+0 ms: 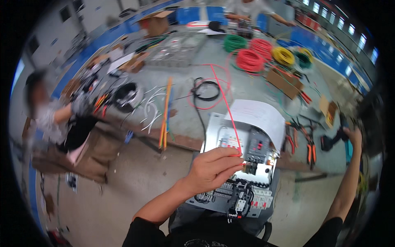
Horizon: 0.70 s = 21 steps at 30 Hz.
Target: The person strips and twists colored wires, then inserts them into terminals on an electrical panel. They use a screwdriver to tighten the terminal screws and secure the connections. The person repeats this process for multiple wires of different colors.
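On the bench [247, 88] before us lies one open grey electrical panel [242, 164], and we see our left hand [214, 168] over its middle, the fingers [230, 158] pinched narrow on one red wire [224, 99]. That wire runs up and away from the panel, across the bench toward the coils. Our right hand [353, 136] is stretched far out to the right, its fingers closed around one dark power drill [334, 139] at the bench's right edge.

We count five wire coils [263, 53] at the far end: one green, two red, one yellow, one darker green. One black cable loop [207, 89] lies nearer, ringed by a loose red loop. One white paper sheet [257, 115] covers the panel's upper right corner. Several orange-handled pliers [302, 140] lie just right of the panel; we cannot count them surely. A bundle of orange strips [166, 115] lies to the left.

One person [53, 119] sits at the left, blurred, and another person [251, 10] at the far end is cut off by the frame. The panel's lower edge is hidden behind our body, and its small parts are hard to make out.
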{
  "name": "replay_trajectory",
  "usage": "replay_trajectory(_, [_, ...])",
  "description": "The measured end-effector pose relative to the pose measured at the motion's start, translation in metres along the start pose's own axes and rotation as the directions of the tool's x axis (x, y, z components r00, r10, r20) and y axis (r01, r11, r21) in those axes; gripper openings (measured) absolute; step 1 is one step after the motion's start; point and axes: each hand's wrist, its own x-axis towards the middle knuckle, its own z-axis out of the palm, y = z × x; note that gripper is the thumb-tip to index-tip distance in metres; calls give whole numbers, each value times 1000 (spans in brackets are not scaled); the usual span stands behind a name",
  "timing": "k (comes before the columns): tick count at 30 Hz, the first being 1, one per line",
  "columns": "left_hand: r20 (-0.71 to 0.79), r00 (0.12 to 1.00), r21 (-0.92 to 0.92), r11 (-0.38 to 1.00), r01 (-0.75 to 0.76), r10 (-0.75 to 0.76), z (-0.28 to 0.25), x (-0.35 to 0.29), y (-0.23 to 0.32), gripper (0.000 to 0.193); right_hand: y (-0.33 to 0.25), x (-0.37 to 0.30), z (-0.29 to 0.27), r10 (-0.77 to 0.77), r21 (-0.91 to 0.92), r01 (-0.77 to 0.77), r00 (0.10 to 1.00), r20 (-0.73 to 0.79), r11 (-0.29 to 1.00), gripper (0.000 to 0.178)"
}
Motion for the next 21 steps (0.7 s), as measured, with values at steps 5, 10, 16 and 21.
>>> replay_trajectory(5, [-99, 993, 68, 995, 78, -71, -17, -40, -1, 21, -45, 9, 23, 43, 188, -73, 987, 156, 979, 55])
replay_trajectory(10, [-139, 984, 6, 993, 118, -116, -36, -54, 8, 22, -66, -26, -2, -50, 126, 61, 995, -84, 990, 49])
replay_trajectory(16, [-150, 985, -98, 992, 75, -89, -60, -77, 11, 22, -141, -56, -162, -222, 44, 230, 964, -144, 972, 42])
replay_trajectory(21, [-183, 973, -199, 974, 104, -141, -64, -105, 17, 20, -302, -96, -232, -405, 240, 424, 905, -127, 873, 51])
